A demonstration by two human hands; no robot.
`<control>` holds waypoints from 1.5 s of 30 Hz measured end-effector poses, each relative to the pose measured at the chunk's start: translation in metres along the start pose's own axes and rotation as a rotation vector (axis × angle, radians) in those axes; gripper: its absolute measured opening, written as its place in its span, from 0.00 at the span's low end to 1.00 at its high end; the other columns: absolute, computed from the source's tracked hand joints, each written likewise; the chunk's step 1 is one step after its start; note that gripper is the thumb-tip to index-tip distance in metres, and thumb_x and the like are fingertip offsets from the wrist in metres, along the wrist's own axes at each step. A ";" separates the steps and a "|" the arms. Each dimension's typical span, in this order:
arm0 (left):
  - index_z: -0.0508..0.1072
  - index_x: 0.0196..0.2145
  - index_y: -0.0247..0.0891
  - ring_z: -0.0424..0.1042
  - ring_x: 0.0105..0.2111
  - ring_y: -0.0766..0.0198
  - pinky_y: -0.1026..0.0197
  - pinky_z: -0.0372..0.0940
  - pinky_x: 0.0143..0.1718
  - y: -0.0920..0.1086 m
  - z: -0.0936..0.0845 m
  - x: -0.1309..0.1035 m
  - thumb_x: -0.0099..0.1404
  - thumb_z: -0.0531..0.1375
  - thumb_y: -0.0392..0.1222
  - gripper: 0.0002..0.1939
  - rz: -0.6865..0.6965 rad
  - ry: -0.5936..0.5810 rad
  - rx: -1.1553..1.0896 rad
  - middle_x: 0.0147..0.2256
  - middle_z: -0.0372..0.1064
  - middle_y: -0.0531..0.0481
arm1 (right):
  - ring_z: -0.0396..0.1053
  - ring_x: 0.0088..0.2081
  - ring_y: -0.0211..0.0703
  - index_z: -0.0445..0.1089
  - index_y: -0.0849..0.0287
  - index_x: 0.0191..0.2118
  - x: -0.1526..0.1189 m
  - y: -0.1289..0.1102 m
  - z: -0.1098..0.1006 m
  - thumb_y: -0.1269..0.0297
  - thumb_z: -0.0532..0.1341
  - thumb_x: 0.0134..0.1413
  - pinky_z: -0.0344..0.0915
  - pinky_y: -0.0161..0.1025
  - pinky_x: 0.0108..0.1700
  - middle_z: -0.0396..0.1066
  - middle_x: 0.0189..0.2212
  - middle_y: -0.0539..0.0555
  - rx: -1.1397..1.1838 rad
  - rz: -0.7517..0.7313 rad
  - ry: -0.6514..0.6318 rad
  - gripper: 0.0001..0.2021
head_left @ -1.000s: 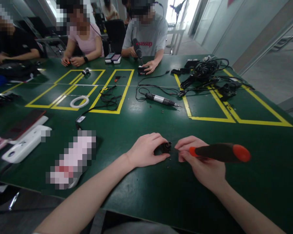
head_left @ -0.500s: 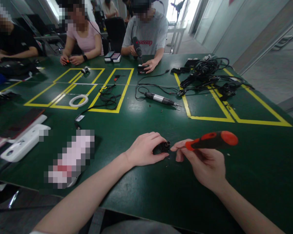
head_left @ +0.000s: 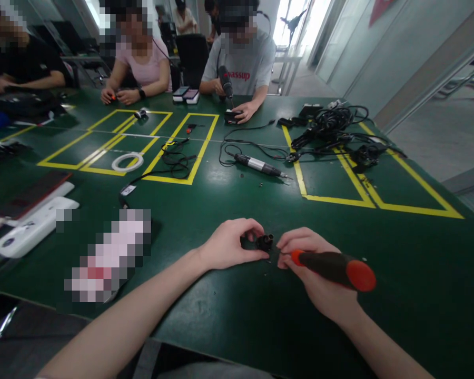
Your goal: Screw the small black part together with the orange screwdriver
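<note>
My left hand [head_left: 229, 246] rests on the green table with thumb and fingers curved around a small black part [head_left: 265, 242]. A short round tube sticks up from the part; its far side is hidden by my fingers. Just to the right, my right hand [head_left: 316, 263] is closed on a screwdriver [head_left: 335, 267] with a black and orange-red handle. The handle end points right and toward me. Its tip is hard to make out near the fingertips, close to the black part.
An electric screwdriver [head_left: 260, 165] lies ahead, with a heap of black cables [head_left: 332, 129] to its right. Farther left are a roll of white tape [head_left: 127, 162] and a white power strip [head_left: 31, 229]. Across the table, a co-worker [head_left: 240, 63] holds a drill [head_left: 225, 81].
The screwdriver handle has tipped lower, toward me, and my right fingers have shifted around it. My left hand's fingers have moved slightly, showing more of the black part.
</note>
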State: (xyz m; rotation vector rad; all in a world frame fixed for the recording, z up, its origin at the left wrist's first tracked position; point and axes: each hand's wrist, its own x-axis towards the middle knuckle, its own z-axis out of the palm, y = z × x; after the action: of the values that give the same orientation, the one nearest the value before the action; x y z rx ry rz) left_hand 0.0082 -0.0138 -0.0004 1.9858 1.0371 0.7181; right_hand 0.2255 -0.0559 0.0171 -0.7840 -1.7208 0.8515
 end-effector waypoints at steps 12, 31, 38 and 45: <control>0.80 0.45 0.40 0.75 0.37 0.63 0.61 0.67 0.41 0.000 -0.001 0.000 0.60 0.74 0.43 0.15 0.029 -0.002 0.006 0.38 0.78 0.52 | 0.78 0.29 0.41 0.76 0.55 0.42 -0.002 -0.004 0.009 0.69 0.64 0.67 0.78 0.38 0.34 0.80 0.31 0.52 0.044 0.088 0.075 0.03; 0.81 0.43 0.39 0.73 0.37 0.64 0.62 0.66 0.39 0.001 -0.003 0.000 0.60 0.74 0.45 0.15 0.065 -0.040 0.008 0.37 0.75 0.51 | 0.75 0.25 0.41 0.73 0.56 0.35 0.005 -0.007 0.011 0.53 0.67 0.66 0.77 0.38 0.30 0.80 0.29 0.54 0.137 0.170 0.136 0.13; 0.81 0.44 0.39 0.74 0.37 0.63 0.62 0.67 0.40 0.001 -0.003 0.000 0.60 0.74 0.46 0.16 0.071 -0.038 0.045 0.37 0.74 0.51 | 0.75 0.24 0.40 0.78 0.57 0.35 0.006 -0.007 0.007 0.54 0.64 0.69 0.76 0.39 0.28 0.80 0.31 0.55 0.107 0.165 0.112 0.14; 0.81 0.42 0.39 0.73 0.35 0.64 0.62 0.66 0.38 0.003 -0.004 -0.001 0.61 0.73 0.45 0.14 0.061 -0.026 0.031 0.36 0.73 0.52 | 0.77 0.26 0.41 0.76 0.55 0.40 0.004 -0.005 0.011 0.56 0.68 0.66 0.79 0.39 0.31 0.81 0.30 0.53 0.173 0.158 0.133 0.08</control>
State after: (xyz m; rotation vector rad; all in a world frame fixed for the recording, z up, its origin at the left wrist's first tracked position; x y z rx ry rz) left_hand 0.0061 -0.0149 0.0043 2.0561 0.9816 0.7106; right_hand 0.2136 -0.0578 0.0208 -0.8467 -1.4618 1.0180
